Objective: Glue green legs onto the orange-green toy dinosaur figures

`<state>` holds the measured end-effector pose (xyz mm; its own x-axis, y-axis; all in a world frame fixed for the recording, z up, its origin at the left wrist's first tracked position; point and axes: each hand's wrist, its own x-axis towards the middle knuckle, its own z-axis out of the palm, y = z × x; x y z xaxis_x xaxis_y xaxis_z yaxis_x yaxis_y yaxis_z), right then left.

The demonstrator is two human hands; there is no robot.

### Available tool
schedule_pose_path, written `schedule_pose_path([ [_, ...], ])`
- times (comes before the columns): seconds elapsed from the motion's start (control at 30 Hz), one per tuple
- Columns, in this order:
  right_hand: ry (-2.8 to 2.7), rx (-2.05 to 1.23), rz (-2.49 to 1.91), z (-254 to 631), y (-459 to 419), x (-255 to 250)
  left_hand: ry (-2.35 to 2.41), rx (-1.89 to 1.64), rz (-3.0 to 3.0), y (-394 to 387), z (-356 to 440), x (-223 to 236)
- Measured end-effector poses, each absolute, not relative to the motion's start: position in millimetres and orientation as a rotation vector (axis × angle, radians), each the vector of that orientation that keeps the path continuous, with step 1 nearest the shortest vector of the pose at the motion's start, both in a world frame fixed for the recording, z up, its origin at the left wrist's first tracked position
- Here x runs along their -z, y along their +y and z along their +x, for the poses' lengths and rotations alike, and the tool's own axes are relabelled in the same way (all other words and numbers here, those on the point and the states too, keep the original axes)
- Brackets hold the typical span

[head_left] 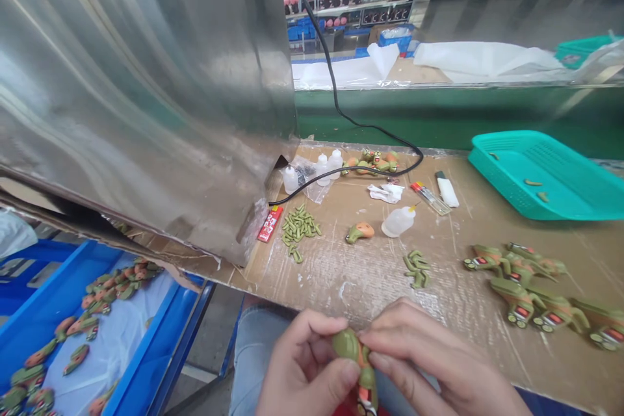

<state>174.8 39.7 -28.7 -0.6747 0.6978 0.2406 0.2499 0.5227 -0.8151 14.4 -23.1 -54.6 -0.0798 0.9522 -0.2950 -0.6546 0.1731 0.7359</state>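
Note:
Low in the view, my left hand (305, 364) grips a green and orange toy figure (363, 364), a moulded, rubbery-looking piece. My right hand (429, 364) pinches the figure's upper part from the other side, and my fingers hide much of it. Just beyond my hands, a loose orange and green figure part (359, 232) lies on the cardboard-covered bench (468, 286). Nearer on the right, a small bunch of green pieces (416, 269) lies. A pile of finished-looking green figures (531, 292) sits further right. White glue bottles (397, 221) stand beyond.
A steel panel (136, 78) rises at the left, with a black cable (370, 159) across the bench. A teal basket (541, 175) sits at the right. Below left, a blue crate (63, 312) lined with white plastic holds many figures.

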Motion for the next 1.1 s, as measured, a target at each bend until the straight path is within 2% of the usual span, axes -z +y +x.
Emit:
schedule_pose_path([
  [0.17,-2.254,-0.887,-0.750,179.8,42.5,39.1,0.901,-1.348,0.426,-16.6,14.8,63.2],
  [0.37,-2.337,-0.838,-0.801,191.0,37.0,54.2,0.940,-1.242,0.439,-5.2,23.8,70.4],
  [0.43,-2.294,-0.636,-1.012,204.3,46.4,61.2,0.990,-1.193,0.462,-1.9,26.2,71.5],
  [0.53,-2.212,-0.155,-1.347,235.0,73.8,77.8,1.054,-1.175,0.521,0.4,26.8,75.9],
  [0.7,-2.190,0.156,-1.582,289.2,121.8,108.2,1.233,-1.233,0.607,5.2,27.1,85.0],
  [0.8,-2.161,0.248,-1.688,320.1,134.4,113.4,1.384,-1.280,0.708,12.9,25.8,83.9],
  [0.93,-1.982,0.317,-1.805,351.9,134.2,104.8,1.534,-1.161,1.099,31.7,16.0,78.1],
  [1.1,-1.857,0.124,-1.715,317.0,128.6,92.2,1.643,-1.068,1.512,73.9,11.9,77.6],
])
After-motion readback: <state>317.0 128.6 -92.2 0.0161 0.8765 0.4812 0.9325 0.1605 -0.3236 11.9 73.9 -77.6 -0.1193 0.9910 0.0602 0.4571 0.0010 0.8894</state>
